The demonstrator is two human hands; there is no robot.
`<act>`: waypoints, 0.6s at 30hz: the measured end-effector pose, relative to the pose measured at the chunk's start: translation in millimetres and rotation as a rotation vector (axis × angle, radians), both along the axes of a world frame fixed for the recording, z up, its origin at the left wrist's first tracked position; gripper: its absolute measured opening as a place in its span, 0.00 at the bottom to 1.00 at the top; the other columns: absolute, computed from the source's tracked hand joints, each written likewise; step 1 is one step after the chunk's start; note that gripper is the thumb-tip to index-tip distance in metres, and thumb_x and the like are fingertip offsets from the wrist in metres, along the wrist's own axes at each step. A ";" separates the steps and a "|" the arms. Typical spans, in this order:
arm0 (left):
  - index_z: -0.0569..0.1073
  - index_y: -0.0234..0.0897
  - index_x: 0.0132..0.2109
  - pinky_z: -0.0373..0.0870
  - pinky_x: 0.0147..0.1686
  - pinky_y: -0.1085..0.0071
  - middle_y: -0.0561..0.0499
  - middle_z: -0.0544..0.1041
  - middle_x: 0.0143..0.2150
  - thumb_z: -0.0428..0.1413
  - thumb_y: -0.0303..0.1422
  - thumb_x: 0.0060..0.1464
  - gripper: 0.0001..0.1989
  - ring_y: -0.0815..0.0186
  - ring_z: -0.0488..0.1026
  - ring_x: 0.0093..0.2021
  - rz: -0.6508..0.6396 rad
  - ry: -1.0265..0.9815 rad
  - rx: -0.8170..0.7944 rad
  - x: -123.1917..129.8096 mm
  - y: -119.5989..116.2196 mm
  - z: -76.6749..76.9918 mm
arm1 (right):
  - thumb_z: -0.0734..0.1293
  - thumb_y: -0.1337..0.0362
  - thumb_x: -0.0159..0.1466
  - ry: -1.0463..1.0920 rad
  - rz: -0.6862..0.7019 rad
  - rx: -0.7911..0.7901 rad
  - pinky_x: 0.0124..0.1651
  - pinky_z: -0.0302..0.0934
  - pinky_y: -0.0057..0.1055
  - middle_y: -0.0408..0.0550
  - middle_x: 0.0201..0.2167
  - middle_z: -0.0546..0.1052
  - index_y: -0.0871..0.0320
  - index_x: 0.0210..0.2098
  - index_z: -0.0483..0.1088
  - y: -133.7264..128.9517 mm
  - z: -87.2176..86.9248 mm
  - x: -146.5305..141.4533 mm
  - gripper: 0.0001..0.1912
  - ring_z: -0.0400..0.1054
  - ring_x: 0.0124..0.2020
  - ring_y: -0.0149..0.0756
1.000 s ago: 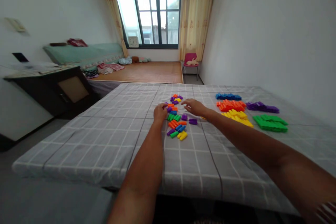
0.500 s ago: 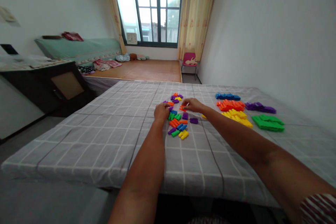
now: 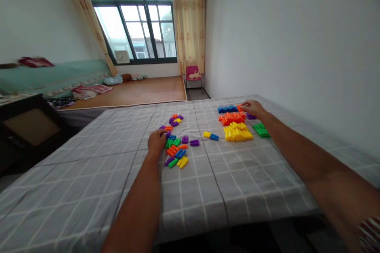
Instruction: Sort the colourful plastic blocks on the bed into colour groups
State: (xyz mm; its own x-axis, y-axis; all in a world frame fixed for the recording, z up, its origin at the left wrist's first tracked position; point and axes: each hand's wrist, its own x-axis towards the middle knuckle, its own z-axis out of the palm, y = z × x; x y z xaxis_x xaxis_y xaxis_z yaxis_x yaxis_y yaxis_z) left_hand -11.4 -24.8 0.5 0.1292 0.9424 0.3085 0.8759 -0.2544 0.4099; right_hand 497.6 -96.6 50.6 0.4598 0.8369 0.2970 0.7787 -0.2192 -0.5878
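My left hand [image 3: 156, 141] rests at the left side of a loose mixed pile of small plastic blocks [image 3: 175, 149]. Its fingers are curled down by a purple block [image 3: 168, 134]; what they hold, if anything, is hidden. At the far right, my right hand [image 3: 253, 108] pinches an orange block [image 3: 240, 107] beside the right end of the blue row [image 3: 227, 109]. Just in front lie the sorted orange blocks [image 3: 232, 118], with the yellow stack [image 3: 238, 132] nearer. Purple blocks [image 3: 251, 116] and green blocks [image 3: 260, 130] sit under my right wrist and forearm, partly hidden.
A yellow block [image 3: 207, 134] and a blue block [image 3: 214, 137] lie end to end between pile and stacks. Two purple blocks [image 3: 194, 142] lie right of the pile. A checked cloth [image 3: 190, 189] covers the table. A bed [image 3: 139, 91] and pink chair [image 3: 192, 72] stand beyond.
My right hand has moved from the pile to the far right with an orange block. My left hand has stayed at the pile. The view has turned right.
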 end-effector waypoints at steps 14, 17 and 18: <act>0.80 0.42 0.45 0.68 0.51 0.69 0.50 0.80 0.48 0.49 0.26 0.55 0.17 0.62 0.74 0.49 -0.040 0.005 0.023 -3.4 2.0 -3.2 | 0.69 0.58 0.53 -0.346 -0.052 -0.351 0.33 0.60 0.26 0.52 0.31 0.80 0.58 0.35 0.79 41.6 -1.6 -32.8 0.13 0.74 0.34 0.38; 0.80 0.42 0.44 0.68 0.51 0.70 0.50 0.79 0.48 0.49 0.26 0.54 0.17 0.62 0.74 0.49 -0.032 -0.004 0.017 -3.0 3.6 -4.3 | 0.68 0.56 0.55 -0.362 -0.046 -0.377 0.33 0.60 0.27 0.54 0.32 0.80 0.57 0.34 0.79 41.5 -3.6 -32.9 0.13 0.74 0.34 0.39; 0.80 0.42 0.44 0.68 0.51 0.70 0.50 0.80 0.48 0.50 0.26 0.54 0.17 0.62 0.74 0.49 -0.029 -0.009 0.013 -2.9 3.9 -4.5 | 0.68 0.54 0.56 -0.359 -0.058 -0.378 0.34 0.60 0.28 0.55 0.34 0.80 0.57 0.34 0.79 40.5 -3.3 -32.7 0.14 0.74 0.35 0.39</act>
